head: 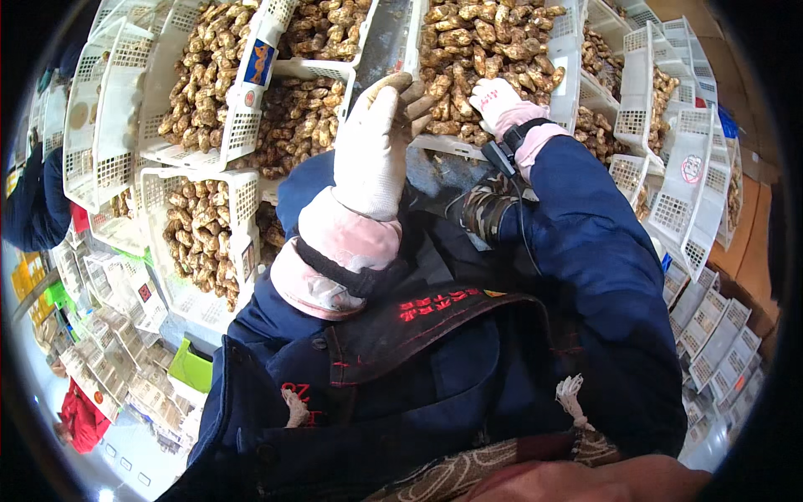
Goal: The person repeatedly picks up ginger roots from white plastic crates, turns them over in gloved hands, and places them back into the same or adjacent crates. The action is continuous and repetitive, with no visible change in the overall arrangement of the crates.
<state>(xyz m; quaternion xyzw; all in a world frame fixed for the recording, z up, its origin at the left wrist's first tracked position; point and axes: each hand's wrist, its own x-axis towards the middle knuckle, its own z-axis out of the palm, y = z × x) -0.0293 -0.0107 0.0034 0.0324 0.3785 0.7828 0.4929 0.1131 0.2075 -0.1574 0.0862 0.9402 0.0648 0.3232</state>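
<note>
My left hand (376,141), in a white knit glove with soiled fingers, is raised in front of me beside the gap between crates. Its fingers are extended and slightly apart, and I see nothing in it. My right hand (497,103), in a white glove with red print, lies over the near part of a white plastic crate (452,146). That crate is filled with knobbly brown-and-cream tubers (486,37). The right fingertips are hidden, so whether they grip a tuber does not show. A dark strap with a small cabled device (499,157) is around my right wrist.
More perforated crates of tubers stand at left (241,141), including a low crate (244,201), and at right (665,169). Stacked crates (715,345) rise at lower right. A green bin (191,367) stands lower left. People in dark (37,201) and red (85,417) clothing are at left.
</note>
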